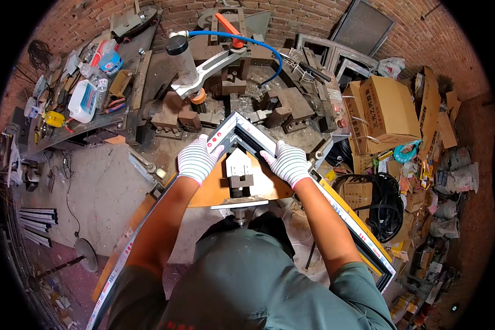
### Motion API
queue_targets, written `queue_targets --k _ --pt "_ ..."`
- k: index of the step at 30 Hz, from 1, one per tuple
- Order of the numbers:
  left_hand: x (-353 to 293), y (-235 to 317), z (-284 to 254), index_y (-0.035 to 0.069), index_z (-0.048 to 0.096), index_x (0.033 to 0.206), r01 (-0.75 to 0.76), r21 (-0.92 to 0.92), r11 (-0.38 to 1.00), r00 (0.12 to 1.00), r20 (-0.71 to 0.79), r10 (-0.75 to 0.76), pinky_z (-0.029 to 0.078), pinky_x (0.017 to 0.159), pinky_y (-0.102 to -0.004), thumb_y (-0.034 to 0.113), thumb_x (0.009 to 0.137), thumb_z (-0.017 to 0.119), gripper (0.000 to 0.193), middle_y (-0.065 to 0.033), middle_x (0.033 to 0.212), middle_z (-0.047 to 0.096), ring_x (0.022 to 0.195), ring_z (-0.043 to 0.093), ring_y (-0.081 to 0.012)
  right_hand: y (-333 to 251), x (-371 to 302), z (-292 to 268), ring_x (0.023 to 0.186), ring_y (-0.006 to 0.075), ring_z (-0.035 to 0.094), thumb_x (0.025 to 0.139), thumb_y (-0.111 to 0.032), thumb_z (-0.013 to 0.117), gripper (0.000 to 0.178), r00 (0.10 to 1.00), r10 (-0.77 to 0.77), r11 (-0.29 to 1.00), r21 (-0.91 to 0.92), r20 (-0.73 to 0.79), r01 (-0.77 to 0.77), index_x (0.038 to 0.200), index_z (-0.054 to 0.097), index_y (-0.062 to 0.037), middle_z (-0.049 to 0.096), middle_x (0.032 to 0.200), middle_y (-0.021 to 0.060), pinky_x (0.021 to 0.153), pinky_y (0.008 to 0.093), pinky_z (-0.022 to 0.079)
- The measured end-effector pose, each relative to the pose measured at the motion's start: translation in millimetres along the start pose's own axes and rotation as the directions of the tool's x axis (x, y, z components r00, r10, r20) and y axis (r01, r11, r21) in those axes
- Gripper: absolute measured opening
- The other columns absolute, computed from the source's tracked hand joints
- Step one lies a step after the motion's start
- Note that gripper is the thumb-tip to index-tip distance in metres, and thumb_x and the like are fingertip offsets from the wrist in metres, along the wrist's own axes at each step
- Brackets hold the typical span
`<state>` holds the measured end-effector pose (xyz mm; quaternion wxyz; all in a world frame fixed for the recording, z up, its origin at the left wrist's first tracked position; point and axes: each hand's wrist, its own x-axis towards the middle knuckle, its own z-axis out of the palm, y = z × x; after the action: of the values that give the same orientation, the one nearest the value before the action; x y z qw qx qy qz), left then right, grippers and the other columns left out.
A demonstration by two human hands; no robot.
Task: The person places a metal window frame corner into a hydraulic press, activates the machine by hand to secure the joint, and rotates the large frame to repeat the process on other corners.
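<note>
Both my hands wear white gloves with thin stripes. My left hand [198, 158] is closed round the left bar of a metal window frame [219, 140], which is dark with white film and red marks. My right hand [289, 164] grips the frame's right bar, thumb on the inner side. The frame's corner points away from me, between the heavy blocks of a corner-crimping machine [291, 110]. Just inside that corner sits a pointed metal block [238, 163]. The frame's bars run back beneath my forearms to the lower left and lower right.
A pressing arm with a cylinder [182, 60] and orange foot stands over the machine, fed by a blue hose [279, 52]. On the left bench [44, 140] lie bottles and tools. Cardboard boxes [388, 107], black cable [385, 209] and scrap crowd the right side.
</note>
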<state>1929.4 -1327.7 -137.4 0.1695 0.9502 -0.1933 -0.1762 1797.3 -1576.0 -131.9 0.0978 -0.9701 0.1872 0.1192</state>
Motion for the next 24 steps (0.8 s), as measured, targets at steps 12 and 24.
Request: queue_targets --k 12,24 --pt "8.0 -3.3 -2.7 0.003 0.064 0.114 0.015 0.020 1.000 1.000 0.005 -0.015 0.060 0.079 -0.0471 0.049 0.099 0.073 0.049 -0.0207 0.093 0.077 0.086 0.076 -0.0387 2.9 20.7 6.8 0.073 0.0422 0.075 0.098 -0.066 0.063 0.067 0.997 -0.076 0.997 -0.001 0.018 0.076 0.098 0.066 0.0010 0.073 0.075 0.0235 0.070 0.0507 0.060" --pt "9.8 -2.3 6.4 0.003 0.064 0.108 -0.021 0.022 1.000 1.000 0.009 0.021 0.060 0.073 -0.0451 0.046 0.099 0.074 0.045 -0.0188 0.087 0.076 0.080 0.076 -0.0366 2.8 16.1 8.6 0.067 0.0404 0.073 0.098 -0.064 0.063 0.065 0.996 -0.055 0.998 -0.037 0.071 0.057 0.095 0.063 0.0007 0.071 0.071 0.0216 0.067 0.0495 0.059"
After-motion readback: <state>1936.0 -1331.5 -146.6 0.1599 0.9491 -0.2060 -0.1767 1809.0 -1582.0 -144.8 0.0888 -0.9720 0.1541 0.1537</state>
